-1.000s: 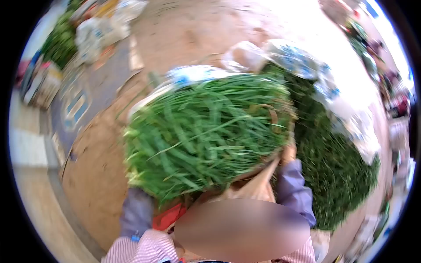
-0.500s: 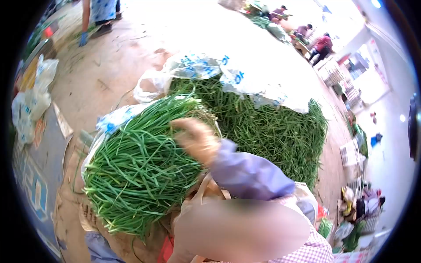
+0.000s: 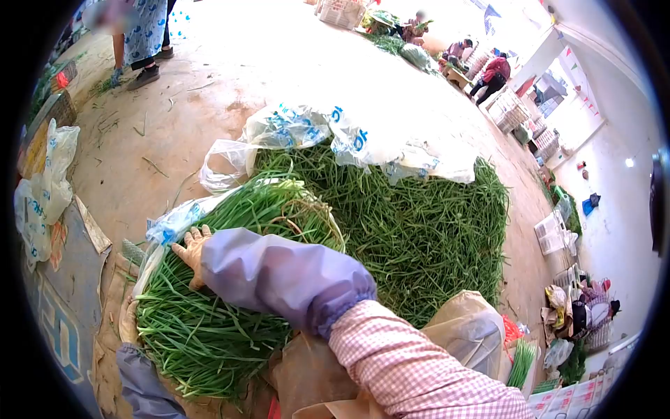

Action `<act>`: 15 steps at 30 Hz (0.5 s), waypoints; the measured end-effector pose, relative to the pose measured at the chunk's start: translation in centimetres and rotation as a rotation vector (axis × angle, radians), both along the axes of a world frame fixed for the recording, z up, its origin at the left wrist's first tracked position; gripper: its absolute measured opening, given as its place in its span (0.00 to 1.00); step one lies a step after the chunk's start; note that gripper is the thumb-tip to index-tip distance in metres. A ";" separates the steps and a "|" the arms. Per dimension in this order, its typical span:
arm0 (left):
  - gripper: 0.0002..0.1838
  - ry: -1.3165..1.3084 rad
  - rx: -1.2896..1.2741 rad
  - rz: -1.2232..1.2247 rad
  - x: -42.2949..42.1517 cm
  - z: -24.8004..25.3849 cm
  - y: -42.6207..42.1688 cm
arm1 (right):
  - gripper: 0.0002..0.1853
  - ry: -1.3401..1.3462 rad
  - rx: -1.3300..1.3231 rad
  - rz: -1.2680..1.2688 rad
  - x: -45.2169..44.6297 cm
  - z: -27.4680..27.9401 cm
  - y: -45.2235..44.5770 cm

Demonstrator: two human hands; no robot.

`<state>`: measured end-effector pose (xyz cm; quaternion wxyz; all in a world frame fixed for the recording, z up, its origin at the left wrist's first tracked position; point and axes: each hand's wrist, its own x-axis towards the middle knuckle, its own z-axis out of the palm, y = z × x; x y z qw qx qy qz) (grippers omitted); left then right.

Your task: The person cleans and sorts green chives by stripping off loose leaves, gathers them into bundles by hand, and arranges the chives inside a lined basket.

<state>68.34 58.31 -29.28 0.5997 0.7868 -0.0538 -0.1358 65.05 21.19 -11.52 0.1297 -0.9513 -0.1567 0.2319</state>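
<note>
A big heap of garlic chives [image 3: 216,318], long thin green leaves, lies in front of me, partly in a white plastic bag [image 3: 171,225]. My right hand [image 3: 193,257], in a tan glove, reaches across onto the heap's upper left, next to the bag's edge. Its fingers are spread and the palm faces down. My left hand [image 3: 128,322], also gloved, lies extended along the heap's left side, against it, with its fingertips partly hidden. Behind the heap stretches a wider bed of darker green leaves [image 3: 426,230], with clear blue-printed plastic [image 3: 289,129] along its far edge.
Crumpled plastic bags [image 3: 52,181] and a flattened printed sheet [image 3: 52,307] lie at left. Another person [image 3: 145,35] bends down at the upper left. Several people work among crates [image 3: 508,110] at the far right. A tan cover [image 3: 314,366] is near my body.
My right hand has swept leftward and down from above the heap to its left edge, and its fingers have spread on the leaves. My left hand has shifted slightly up along the heap's side.
</note>
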 end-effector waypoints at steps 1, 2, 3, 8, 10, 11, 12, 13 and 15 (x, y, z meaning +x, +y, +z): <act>0.30 0.035 0.040 0.004 0.8 -1.2 0.9 | 0.53 0.014 -0.006 -0.003 0.3 0.1 0.0; 0.26 0.115 -0.053 0.082 -0.2 1.8 -2.1 | 0.53 0.022 -0.001 -0.007 0.7 0.1 0.2; 0.24 0.170 0.026 0.089 -0.5 3.7 -3.1 | 0.53 0.032 -0.008 -0.001 1.0 0.0 0.5; 0.16 0.240 0.205 0.099 0.3 4.9 -3.1 | 0.53 0.062 -0.021 0.023 1.9 0.3 0.9; 0.14 0.040 0.289 0.118 1.1 0.4 -1.3 | 0.53 0.072 -0.022 0.026 1.6 0.1 0.8; 0.14 0.109 0.230 0.099 0.9 0.9 -1.3 | 0.53 0.075 -0.024 0.029 1.6 0.1 0.7; 0.14 0.175 0.167 0.086 0.8 1.6 -1.2 | 0.53 0.081 -0.025 0.031 1.6 0.1 0.8; 0.13 0.239 0.099 0.076 0.5 2.3 -1.2 | 0.53 0.088 -0.021 0.031 1.7 0.0 0.8; 0.12 0.279 0.096 0.057 0.2 3.4 -1.3 | 0.53 0.095 -0.026 0.042 1.8 -0.2 1.0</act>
